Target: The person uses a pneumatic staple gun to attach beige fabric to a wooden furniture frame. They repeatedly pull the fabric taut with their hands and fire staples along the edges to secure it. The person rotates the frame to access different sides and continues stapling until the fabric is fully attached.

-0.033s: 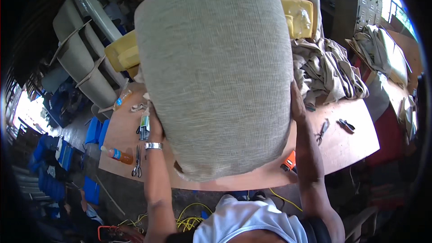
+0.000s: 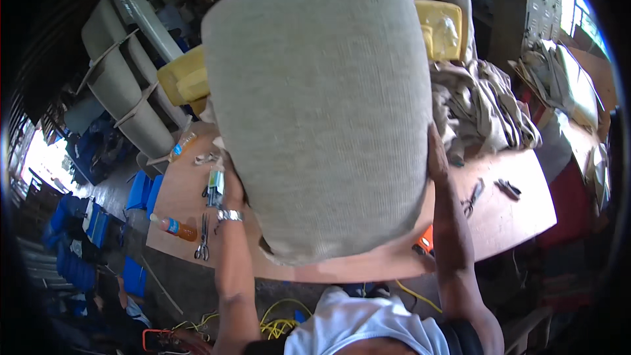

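Observation:
A large upholstered cushion (image 2: 319, 112) in grey-beige ribbed fabric fills the middle of the view, raised above the wooden table with its broad face toward me. My left hand (image 2: 233, 184) presses against its lower left side, most of the fingers hidden behind the edge. On the opposite side, my right hand (image 2: 438, 158) lies along the cushion's edge, its fingers pointing away from me. The cushion is gripped between both hands. At its bottom left corner the fabric edge (image 2: 265, 247) looks folded and loose.
On the wooden table (image 2: 519, 190) lie scissors (image 2: 203, 240), an orange-handled tool (image 2: 426, 240), pliers (image 2: 473, 197), another dark hand tool (image 2: 508, 189) and bottles (image 2: 176, 227). Crumpled beige fabric (image 2: 483, 102) and yellow foam pieces (image 2: 442, 29) sit behind. Yellow cable (image 2: 282, 322) coils on the floor.
The whole picture has shifted slightly right and down. Both hands keep the same hold on the cushion.

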Tool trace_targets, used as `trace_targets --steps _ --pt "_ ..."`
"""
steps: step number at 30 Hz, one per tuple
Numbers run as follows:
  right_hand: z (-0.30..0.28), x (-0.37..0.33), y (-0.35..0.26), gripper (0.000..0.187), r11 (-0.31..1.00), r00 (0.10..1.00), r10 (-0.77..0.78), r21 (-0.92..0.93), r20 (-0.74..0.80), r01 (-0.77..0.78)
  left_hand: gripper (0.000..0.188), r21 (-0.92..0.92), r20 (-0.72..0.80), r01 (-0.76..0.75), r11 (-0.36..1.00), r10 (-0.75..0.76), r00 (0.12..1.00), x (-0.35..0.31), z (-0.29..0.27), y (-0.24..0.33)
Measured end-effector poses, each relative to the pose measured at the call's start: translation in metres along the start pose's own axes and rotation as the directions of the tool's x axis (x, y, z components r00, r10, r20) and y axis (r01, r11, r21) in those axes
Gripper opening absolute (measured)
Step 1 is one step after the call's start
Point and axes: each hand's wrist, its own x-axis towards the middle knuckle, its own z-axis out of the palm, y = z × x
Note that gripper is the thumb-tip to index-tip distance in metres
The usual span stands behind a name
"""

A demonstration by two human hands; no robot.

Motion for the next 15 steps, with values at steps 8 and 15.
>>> trace_targets --steps 8,15 --pt "-0.011 0.005 -0.009 0.072 0.888 0.97 0.232 0.422 -0.073 -0.18 0.073 0.286 0.022 -0.099 0.953 0.097 0.995 0.007 0.021 0.021" --pt "0.022 0.02 -0.116 0.073 0.994 0.934 0.037 -0.086 -0.356 -0.072 0.08 0.51 0.278 -0.209 0.834 0.07 0.958 0.097 0.001 0.104"
